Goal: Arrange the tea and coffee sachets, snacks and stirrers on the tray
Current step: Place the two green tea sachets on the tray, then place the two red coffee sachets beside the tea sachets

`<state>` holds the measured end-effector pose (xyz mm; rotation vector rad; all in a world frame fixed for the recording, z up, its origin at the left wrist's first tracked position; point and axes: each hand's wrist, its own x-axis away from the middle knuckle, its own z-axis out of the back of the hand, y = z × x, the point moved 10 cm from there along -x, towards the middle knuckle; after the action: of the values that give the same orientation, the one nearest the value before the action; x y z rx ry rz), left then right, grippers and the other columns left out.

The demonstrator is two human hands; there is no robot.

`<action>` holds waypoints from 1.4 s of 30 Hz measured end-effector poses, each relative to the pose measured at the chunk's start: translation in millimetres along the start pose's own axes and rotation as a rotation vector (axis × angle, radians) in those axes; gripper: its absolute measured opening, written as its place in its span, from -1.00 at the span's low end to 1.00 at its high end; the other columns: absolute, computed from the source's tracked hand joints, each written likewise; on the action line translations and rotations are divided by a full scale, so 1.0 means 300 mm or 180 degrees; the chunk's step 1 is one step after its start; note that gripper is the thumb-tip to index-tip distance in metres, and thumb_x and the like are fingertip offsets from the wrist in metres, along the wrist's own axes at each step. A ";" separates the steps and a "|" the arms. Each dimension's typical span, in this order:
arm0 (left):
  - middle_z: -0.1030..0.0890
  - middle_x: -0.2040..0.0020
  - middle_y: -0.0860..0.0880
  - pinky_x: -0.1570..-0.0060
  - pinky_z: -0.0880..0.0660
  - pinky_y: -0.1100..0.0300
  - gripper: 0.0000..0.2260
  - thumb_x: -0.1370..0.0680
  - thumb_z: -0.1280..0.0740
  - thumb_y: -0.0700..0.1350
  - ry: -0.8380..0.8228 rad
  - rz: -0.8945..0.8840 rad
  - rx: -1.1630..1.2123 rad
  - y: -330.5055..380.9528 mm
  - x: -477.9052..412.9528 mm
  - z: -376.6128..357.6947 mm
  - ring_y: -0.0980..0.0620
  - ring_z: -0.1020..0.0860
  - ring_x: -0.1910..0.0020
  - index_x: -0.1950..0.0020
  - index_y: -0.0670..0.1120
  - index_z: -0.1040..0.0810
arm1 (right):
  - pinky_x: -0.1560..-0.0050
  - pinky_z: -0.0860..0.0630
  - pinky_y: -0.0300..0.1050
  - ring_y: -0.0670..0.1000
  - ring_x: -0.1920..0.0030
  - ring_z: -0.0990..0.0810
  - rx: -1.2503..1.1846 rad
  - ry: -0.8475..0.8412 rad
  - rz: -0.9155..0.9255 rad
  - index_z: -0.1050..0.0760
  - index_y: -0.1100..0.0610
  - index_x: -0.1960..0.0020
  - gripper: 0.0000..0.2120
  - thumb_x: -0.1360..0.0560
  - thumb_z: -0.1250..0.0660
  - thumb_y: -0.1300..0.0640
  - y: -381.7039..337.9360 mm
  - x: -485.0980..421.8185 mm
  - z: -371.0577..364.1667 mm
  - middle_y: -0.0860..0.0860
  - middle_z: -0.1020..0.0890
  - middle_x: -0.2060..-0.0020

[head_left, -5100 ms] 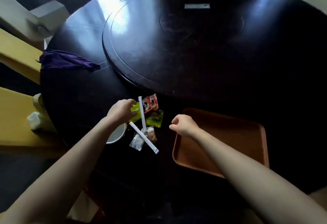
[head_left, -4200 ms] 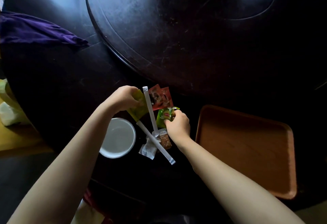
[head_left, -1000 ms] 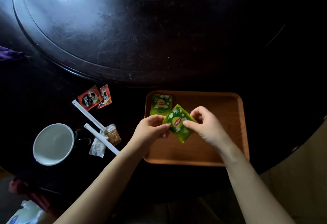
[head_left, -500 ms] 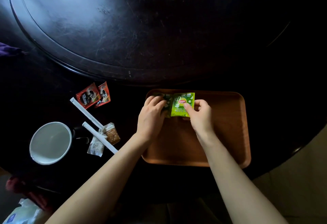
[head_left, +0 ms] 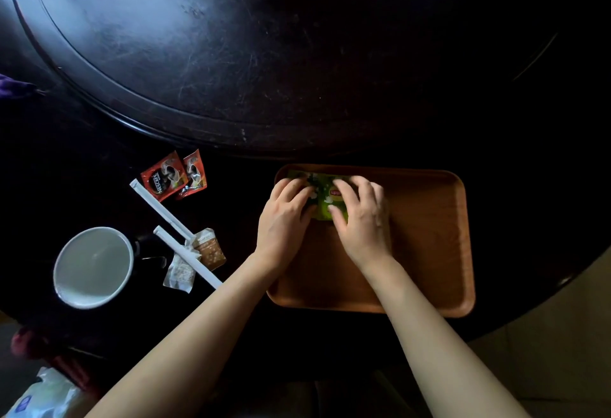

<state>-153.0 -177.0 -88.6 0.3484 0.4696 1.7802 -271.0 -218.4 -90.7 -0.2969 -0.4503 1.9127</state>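
Note:
Two green tea sachets (head_left: 322, 199) lie side by side in the far left corner of the brown tray (head_left: 429, 236). My left hand (head_left: 284, 216) and my right hand (head_left: 360, 216) rest flat on them, fingers spread, covering most of both. Left of the tray, on the dark table, lie two red coffee sachets (head_left: 173, 176), two white wrapped stirrers (head_left: 165, 211) crossing each other, and two small snack packets (head_left: 210, 249) beside and under the stirrers.
A white mug (head_left: 92, 267) stands left of the snacks. The raised round turntable (head_left: 231, 54) fills the far half of the table. A purple cloth (head_left: 13, 85) shows at the left edge, a white plastic bag (head_left: 36, 397) at the bottom left.
The second green sachet went down onto the tray beside the first. Both hands moved from pinching it to lying flat on the sachets.

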 end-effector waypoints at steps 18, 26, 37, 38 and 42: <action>-0.59 -0.14 -0.24 -0.21 -0.43 -0.05 -0.72 -0.41 -0.39 -0.25 -0.0040 -0.0102 -0.0114 0.015 0.001 0.011 -0.25 -0.49 -0.20 -0.11 -0.24 -0.57 | -0.21 -0.41 0.10 0.19 -0.21 -0.44 -0.0009 -0.0064 -0.0073 -0.47 0.14 -0.24 -0.64 -0.47 -0.32 0.08 0.025 0.001 -0.010 0.18 -0.50 -0.20; -0.55 -0.24 -0.19 -0.26 -0.35 0.09 -0.76 -0.48 -0.34 -0.18 0.0358 0.0121 0.0337 -0.025 0.009 0.134 -0.16 -0.43 -0.29 -0.13 -0.18 -0.58 | -0.17 -0.40 -0.06 0.12 -0.12 -0.45 -0.0679 0.0231 0.0085 -0.50 0.18 -0.19 -0.69 -0.48 -0.31 0.11 -0.040 -0.006 0.069 0.16 -0.54 -0.07; -0.61 -0.13 -0.17 -0.17 -0.39 0.10 -0.68 -0.40 -0.38 -0.20 0.0492 0.1373 0.0101 -0.554 0.011 0.543 -0.14 -0.52 -0.16 -0.15 -0.14 -0.57 | -0.04 -0.56 0.02 0.06 0.07 -0.59 -0.1742 -0.1390 -0.0363 -0.51 0.19 -0.12 -0.69 -0.47 -0.33 0.03 -0.468 -0.066 -0.202 0.11 -0.63 0.03; -0.60 -0.16 -0.18 -0.18 -0.40 0.07 -0.65 -0.40 -0.39 -0.18 0.0301 0.1513 -0.0014 -0.610 0.001 0.536 -0.15 -0.51 -0.17 -0.18 -0.15 -0.54 | -0.06 -0.56 0.08 0.09 0.03 -0.60 -0.1770 -0.1543 -0.0476 -0.49 0.20 -0.15 -0.66 -0.47 -0.32 0.01 -0.497 -0.069 -0.243 0.12 -0.63 0.01; -0.53 -0.20 -0.24 -0.18 -0.43 -0.01 -0.50 -0.37 -0.43 -0.07 -0.0530 0.1604 -0.0384 -0.712 -0.046 0.438 -0.21 -0.46 -0.21 -0.27 -0.15 -0.45 | -0.04 -0.58 0.18 0.18 0.00 -0.62 -0.1911 -0.1708 -0.1025 -0.44 0.23 -0.19 -0.57 -0.47 -0.29 -0.05 -0.545 -0.073 -0.366 0.18 -0.61 -0.03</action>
<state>92.8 -126.8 -77.6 0.5608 0.1586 2.2317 -81.8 -165.6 -116.9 -0.0785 -1.3538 1.4866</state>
